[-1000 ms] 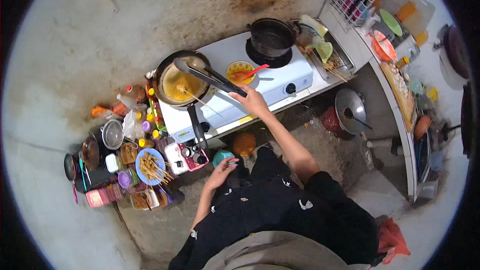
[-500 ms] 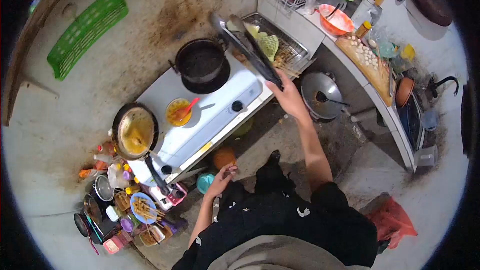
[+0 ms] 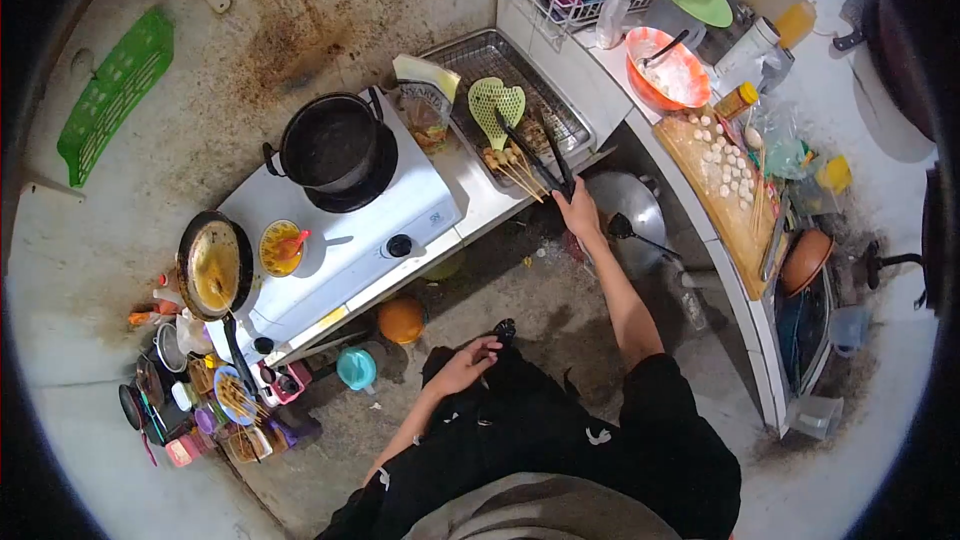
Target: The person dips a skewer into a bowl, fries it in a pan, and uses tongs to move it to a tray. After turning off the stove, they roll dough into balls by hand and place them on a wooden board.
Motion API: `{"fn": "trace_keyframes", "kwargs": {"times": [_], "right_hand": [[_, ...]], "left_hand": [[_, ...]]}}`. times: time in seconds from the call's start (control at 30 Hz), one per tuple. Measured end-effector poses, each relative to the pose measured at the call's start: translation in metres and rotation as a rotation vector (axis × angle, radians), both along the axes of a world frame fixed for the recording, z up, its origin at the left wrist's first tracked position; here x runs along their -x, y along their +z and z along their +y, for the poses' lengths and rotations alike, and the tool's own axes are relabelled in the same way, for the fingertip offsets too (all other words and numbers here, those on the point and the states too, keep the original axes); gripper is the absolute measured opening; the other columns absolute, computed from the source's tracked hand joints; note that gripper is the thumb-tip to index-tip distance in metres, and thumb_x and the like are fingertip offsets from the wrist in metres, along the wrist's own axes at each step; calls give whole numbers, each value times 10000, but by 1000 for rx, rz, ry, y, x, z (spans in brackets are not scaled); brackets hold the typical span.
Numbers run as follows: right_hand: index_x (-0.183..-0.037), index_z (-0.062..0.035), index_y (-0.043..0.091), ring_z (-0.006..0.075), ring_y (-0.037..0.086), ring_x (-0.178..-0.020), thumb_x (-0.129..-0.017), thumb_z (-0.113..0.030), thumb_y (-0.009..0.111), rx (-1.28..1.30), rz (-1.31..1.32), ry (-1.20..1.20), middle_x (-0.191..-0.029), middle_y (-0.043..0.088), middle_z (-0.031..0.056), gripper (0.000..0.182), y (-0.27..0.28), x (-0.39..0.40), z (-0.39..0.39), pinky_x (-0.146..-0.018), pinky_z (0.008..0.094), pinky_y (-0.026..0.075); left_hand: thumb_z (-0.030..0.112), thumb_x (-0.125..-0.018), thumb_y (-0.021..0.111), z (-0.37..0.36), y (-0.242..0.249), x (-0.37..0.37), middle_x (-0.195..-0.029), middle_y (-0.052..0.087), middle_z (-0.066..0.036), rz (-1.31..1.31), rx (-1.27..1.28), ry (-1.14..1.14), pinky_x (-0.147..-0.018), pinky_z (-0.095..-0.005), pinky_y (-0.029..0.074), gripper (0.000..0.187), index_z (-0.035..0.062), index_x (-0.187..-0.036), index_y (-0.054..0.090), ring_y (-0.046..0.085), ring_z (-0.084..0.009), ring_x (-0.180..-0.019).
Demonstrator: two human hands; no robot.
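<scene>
My right hand (image 3: 578,213) is closed round the handle end of black tongs (image 3: 552,162). The tongs reach over the metal tray (image 3: 487,37), beside several skewers (image 3: 514,166) and a pale green slotted turner (image 3: 494,106). Whether the tips touch anything is too small to tell. My left hand (image 3: 468,364) is held in front of my body, fingers apart, holding nothing. On the white stove (image 3: 340,255) sit a black pot (image 3: 330,143), a bowl of yellow sauce (image 3: 283,246) with a red spoon, and a frying pan (image 3: 214,268) with yellowish contents.
The right counter holds a red-and-white bowl (image 3: 668,70) and a wooden board (image 3: 712,190) with small white balls. A wok (image 3: 628,215) stands below it. A plate of skewers (image 3: 236,397) is at lower left; a teal container (image 3: 356,368) is on the floor.
The view has shifted right. My right hand has lowered the tongs, which were raised over the counter by the pot, to the tray. My left hand has moved closer to my body.
</scene>
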State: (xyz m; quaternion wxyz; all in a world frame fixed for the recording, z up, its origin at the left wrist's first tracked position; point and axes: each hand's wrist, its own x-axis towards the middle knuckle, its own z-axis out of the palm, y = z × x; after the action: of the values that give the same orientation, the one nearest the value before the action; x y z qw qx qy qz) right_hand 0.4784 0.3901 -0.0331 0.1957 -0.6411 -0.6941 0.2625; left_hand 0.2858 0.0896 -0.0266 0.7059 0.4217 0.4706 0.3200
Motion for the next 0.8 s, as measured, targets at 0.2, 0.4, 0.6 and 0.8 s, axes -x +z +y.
{"fn": "trace_keyframes", "kwargs": {"times": [0.2, 0.4, 0.6, 0.8], "right_hand": [[-1290, 6, 255, 382, 408, -1136, -833, -330, 532, 69, 96, 27, -1264, 380, 244, 631, -34, -2, 28, -917, 431, 357], [-1293, 11, 254, 370, 387, -1161, -826, -329, 551, 39, 121, 59, -1277, 367, 243, 650, -43, 0, 50, -940, 392, 335], [-1319, -3, 198, 387, 396, -1141, -817, -334, 558, 132, 2, 79, -1298, 329, 246, 701, -38, 3, 61, -923, 450, 349], [-1166, 62, 376, 346, 458, -978, -823, -326, 562, -128, 7, -108, -1047, 414, 202, 550, -39, 7, 53, -836, 443, 367]], "left_hand": [[69, -866, 469, 18, 0, -4, -1157, 476, -89, 49, 11, -31, -874, -264, 392, 421, 7, -1255, 321, 499, -140, -983], [66, -868, 446, 51, -10, 12, -1161, 480, -76, 77, -7, 110, -871, -266, 392, 400, 18, -1249, 333, 501, -136, -979], [96, -864, 485, 71, -64, 47, -1117, 503, -68, 87, 33, 276, -845, -260, 398, 371, 36, -1213, 373, 504, -124, -952], [386, -875, 470, 102, -120, 103, -762, 577, -125, 477, 23, 952, -706, -316, 441, 430, -35, -966, 464, 574, -198, -735]]}}
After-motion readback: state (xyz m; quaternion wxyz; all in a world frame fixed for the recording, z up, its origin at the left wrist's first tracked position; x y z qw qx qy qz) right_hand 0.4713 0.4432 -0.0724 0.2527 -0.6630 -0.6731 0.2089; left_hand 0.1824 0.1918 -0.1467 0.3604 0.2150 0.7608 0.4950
